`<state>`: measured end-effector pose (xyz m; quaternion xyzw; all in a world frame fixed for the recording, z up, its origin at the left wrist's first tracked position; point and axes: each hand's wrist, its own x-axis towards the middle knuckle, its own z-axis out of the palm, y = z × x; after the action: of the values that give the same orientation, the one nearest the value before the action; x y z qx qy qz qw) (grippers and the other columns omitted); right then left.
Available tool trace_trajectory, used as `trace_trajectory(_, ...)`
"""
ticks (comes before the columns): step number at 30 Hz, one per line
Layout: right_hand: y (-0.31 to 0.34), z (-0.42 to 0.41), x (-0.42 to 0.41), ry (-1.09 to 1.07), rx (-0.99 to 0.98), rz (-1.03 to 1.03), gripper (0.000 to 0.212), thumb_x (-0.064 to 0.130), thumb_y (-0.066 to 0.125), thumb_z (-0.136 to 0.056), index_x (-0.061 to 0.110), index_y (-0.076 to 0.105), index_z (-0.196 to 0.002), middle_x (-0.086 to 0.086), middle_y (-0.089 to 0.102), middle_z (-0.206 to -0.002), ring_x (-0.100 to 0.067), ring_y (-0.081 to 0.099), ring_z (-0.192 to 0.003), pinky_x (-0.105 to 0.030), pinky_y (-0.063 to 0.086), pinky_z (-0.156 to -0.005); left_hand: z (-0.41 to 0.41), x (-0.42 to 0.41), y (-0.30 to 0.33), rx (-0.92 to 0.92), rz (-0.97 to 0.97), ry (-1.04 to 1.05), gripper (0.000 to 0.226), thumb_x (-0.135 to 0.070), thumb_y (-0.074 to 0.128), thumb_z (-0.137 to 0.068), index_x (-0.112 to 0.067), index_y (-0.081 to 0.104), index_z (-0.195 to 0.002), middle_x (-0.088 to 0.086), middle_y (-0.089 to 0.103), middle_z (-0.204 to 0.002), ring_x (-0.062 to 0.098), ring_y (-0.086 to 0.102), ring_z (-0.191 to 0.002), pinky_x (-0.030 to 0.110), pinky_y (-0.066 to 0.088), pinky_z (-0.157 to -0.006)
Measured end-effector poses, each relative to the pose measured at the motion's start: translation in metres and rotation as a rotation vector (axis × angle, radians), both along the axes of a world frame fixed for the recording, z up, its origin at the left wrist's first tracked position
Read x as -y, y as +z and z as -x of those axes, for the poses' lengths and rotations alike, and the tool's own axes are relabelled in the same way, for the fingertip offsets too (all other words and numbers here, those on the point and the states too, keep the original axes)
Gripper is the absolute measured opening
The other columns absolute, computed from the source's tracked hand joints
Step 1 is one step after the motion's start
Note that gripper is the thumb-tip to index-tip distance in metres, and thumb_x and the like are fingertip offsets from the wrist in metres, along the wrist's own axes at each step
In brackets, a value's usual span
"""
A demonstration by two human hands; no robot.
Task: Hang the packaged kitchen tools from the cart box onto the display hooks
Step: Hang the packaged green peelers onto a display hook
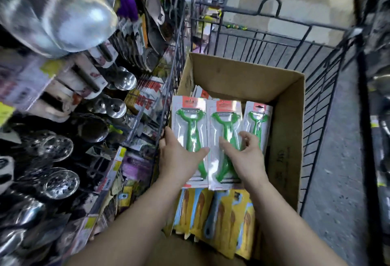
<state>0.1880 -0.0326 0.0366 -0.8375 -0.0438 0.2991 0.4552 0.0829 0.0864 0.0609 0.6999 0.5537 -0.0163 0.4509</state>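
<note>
A shop aisle with a pale tiled floor, seen from above. A black wire cart (274, 40) holds an open cardboard box (282, 101), which serves as the landmark here. To the left of the box, a display rack (88, 101) is crowded with hanging packaged kitchenware: shiny metal ladles (63, 16), skimmers and small strainers, all somewhat blurred.

Inside the box, at its middle, three carded green peelers lie side by side in clear blister packs with red-topped cards. The left peeler pack (188, 122) sits against the box's left wall, the middle peeler pack (224, 130) beside it, and the right peeler pack (258, 120) toward the box's right wall. At the near end of the box lie yellow-carded packs with blue-handled tools (213, 213).

The left hand (179, 156) grips the left peeler pack: its fingers wrap the pack's left edge, and the thumb lies across the front over the green handle. The right hand (244, 151) is over the lower half of the middle pack, fingers spread and loosely curved, thumb pointing toward the left pack. Whether its fingertips touch the pack cannot be told.
</note>
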Motion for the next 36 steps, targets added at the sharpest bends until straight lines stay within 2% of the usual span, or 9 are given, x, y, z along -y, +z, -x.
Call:
trace_trajectory(3,0.026,0.008,0.010,-0.022,-0.054,-0.090,0.070,0.034,0.077,-0.085,0.023,0.041,-0.144,0.019,0.053,-0.116,0.008,0.055,-0.091,-0.003,0.041,-0.072,0.014,-0.002,0.013,0.055,0.010,0.003,0.124,-0.048,0.084,-0.075,-0.019,0.001,-0.161,0.011,0.015,-0.166,0.029,0.030,-0.147,0.038,0.035,-0.112)
trace_trajectory(9,0.069,0.023,0.027,-0.023,-0.158,-0.171,0.045,0.019,0.075,-0.087,0.020,0.051,-0.125,0.019,0.063,-0.081,0.005,0.067,-0.056,-0.008,0.047,-0.048,0.045,-0.005,0.042,0.160,0.040,-0.025,0.127,-0.057,0.086,-0.061,-0.022,0.015,-0.160,0.012,0.029,-0.161,0.030,0.034,-0.145,0.047,0.036,-0.117)
trace_trajectory(11,0.078,0.029,0.032,-0.003,-0.132,-0.199,0.052,0.028,0.075,-0.088,0.024,0.046,-0.131,0.012,0.066,-0.094,0.002,0.070,-0.064,-0.010,0.049,-0.052,0.054,0.001,0.053,0.170,0.049,-0.027,0.123,-0.047,0.087,-0.070,-0.021,0.008,-0.161,0.009,0.024,-0.163,0.029,0.029,-0.148,0.046,0.034,-0.117)
trace_trajectory(15,0.092,0.035,0.042,0.065,-0.074,-0.247,0.065,0.042,0.076,-0.083,0.027,0.044,-0.137,0.003,0.069,-0.118,-0.016,0.073,-0.092,-0.037,0.058,-0.086,0.068,0.019,0.069,0.231,0.023,-0.001,0.121,-0.047,0.087,-0.070,-0.027,0.009,-0.161,0.006,0.024,-0.164,0.029,0.031,-0.147,0.048,0.036,-0.116)
trace_trajectory(19,0.107,0.044,0.062,0.091,-0.041,-0.336,0.058,0.036,0.080,-0.081,0.024,0.052,-0.130,0.006,0.073,-0.110,-0.018,0.075,-0.091,-0.046,0.059,-0.088,0.081,0.050,0.087,0.273,-0.002,0.048,0.121,-0.049,0.088,-0.064,-0.029,0.015,-0.159,0.004,0.030,-0.160,0.028,0.036,-0.144,0.050,0.038,-0.114)
trace_trajectory(23,0.123,0.058,0.093,0.119,-0.030,-0.375,0.063,0.035,0.083,-0.077,0.023,0.053,-0.131,0.002,0.076,-0.106,-0.021,0.076,-0.089,-0.049,0.060,-0.085,0.100,0.088,0.098,0.329,-0.078,0.112,0.129,-0.071,0.074,-0.035,-0.033,0.032,-0.150,0.001,0.048,-0.148,0.026,0.051,-0.132,0.052,0.047,-0.106)
trace_trajectory(26,0.137,0.074,0.113,0.179,-0.014,-0.407,0.055,0.026,0.080,-0.082,0.019,0.053,-0.130,0.001,0.075,-0.103,-0.019,0.076,-0.083,-0.043,0.062,-0.078,0.120,0.117,0.103,0.381,-0.107,0.177,0.131,-0.073,0.075,-0.033,-0.034,0.032,-0.150,0.000,0.048,-0.148,0.026,0.049,-0.134,0.052,0.045,-0.108)
trace_trajectory(30,0.155,0.101,0.128,0.292,-0.003,-0.446,0.042,0.019,0.074,-0.088,0.018,0.053,-0.124,0.006,0.071,-0.099,-0.003,0.072,-0.069,-0.017,0.055,-0.053,0.161,0.145,0.115,0.439,-0.182,0.276,0.129,-0.073,0.076,-0.033,-0.028,0.036,-0.148,0.000,0.052,-0.146,0.025,0.053,-0.131,0.050,0.046,-0.108)
trace_trajectory(36,0.181,0.165,0.116,0.510,0.027,-0.469,0.038,0.024,0.074,-0.088,0.025,0.049,-0.117,0.008,0.068,-0.094,0.003,0.069,-0.062,-0.012,0.048,-0.047,0.243,0.170,0.143,0.556,-0.206,0.502,0.115,-0.061,0.085,-0.037,-0.028,0.044,-0.139,-0.004,0.062,-0.131,0.019,0.061,-0.120,0.046,0.050,-0.104)
